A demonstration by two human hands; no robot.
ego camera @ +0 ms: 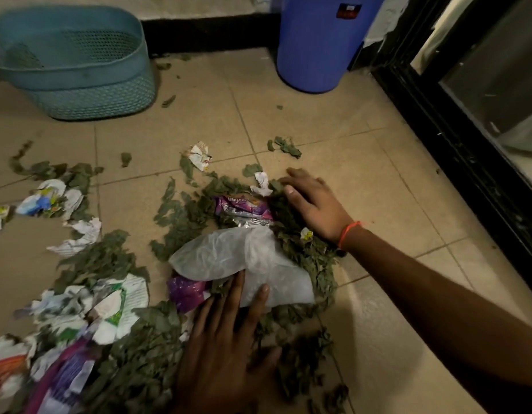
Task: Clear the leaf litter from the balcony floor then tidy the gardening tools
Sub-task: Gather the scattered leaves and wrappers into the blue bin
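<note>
Both hands lie flat with fingers spread on the pile of dry leaves (184, 210) on the floor (363, 180), the left hand (226, 348) touching a white bag (229, 255), the right hand (312, 201) farther away.

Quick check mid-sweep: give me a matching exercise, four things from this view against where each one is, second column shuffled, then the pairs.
Things:
1. basket
2. blue bin
3. left hand
4. right hand

Places:
A. pressed on leaves beside the purple wrapper
B. top left, on the floor
C. fingers on the white bag
D. top centre, near the door frame

Pairs: 1-B, 2-D, 3-C, 4-A
</note>
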